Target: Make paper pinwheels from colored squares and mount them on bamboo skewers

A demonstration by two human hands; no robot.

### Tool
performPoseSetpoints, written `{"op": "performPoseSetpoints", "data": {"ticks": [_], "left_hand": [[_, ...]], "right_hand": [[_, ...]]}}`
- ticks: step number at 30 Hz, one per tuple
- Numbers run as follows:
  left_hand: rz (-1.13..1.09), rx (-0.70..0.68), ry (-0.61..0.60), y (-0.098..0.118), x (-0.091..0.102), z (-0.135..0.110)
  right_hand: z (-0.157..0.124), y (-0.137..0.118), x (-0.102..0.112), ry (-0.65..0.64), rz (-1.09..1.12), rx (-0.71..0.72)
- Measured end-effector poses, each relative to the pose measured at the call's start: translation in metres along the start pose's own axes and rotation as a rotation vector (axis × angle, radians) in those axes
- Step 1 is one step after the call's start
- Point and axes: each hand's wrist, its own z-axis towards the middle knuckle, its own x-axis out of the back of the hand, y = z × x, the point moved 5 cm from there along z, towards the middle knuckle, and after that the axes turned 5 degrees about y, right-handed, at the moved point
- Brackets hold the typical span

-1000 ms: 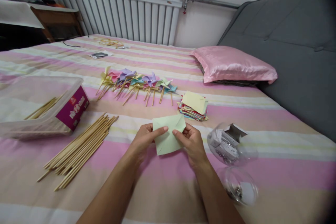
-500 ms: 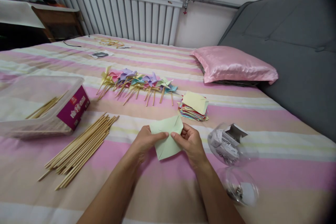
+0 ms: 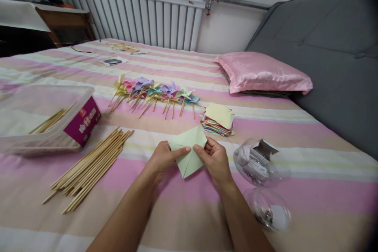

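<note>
A pale green square of paper [image 3: 190, 163] with diagonal lines from its corners is held up between both hands. My left hand [image 3: 165, 158] pinches its left side, thumb on top near the middle. On the right side, my right hand [image 3: 215, 159] grips it the same way, thumb close to the other. The fingers beneath the sheet are hidden. Just beyond lies a stack of coloured paper squares [image 3: 218, 116], a pale yellow one on top. Several finished paper pinwheels [image 3: 169, 89] on sticks lie in a row farther back.
Wooden sticks [image 3: 91, 167] lie in a bundle at left, beside a clear plastic box [image 3: 84, 92] with more sticks. At right are a clear container [image 3: 254, 165] holding a small carton and a round clear container [image 3: 271, 210] with small metal pieces. A pink pillow [image 3: 262, 71] lies behind.
The green paper has turned slightly in my hands, its lower corner shifting to the right and its far edge rising. My right thumb has slid slightly. Nothing else has moved.
</note>
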Motion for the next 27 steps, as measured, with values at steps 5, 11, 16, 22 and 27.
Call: {"op": "performPoseSetpoints", "data": {"ticks": [5,11,16,22,27], "left_hand": [[0.015,-0.006,-0.005,-0.002,0.002,0.002],[0.004,-0.035,-0.036,0.002,-0.002,-0.001],[0.016,-0.027,0.0,0.001,-0.001,-0.001],[0.024,-0.012,0.069,-0.001,0.006,0.003],[0.022,-0.02,0.085,0.0,0.006,0.003]], "right_hand": [[0.0,0.003,0.0,-0.012,0.034,-0.007],[0.001,0.006,0.001,-0.016,0.023,-0.013],[0.0,0.007,-0.001,-0.044,0.032,-0.033],[0.002,-0.003,0.005,0.058,0.038,0.068],[0.004,-0.01,0.01,0.069,-0.145,0.206]]}}
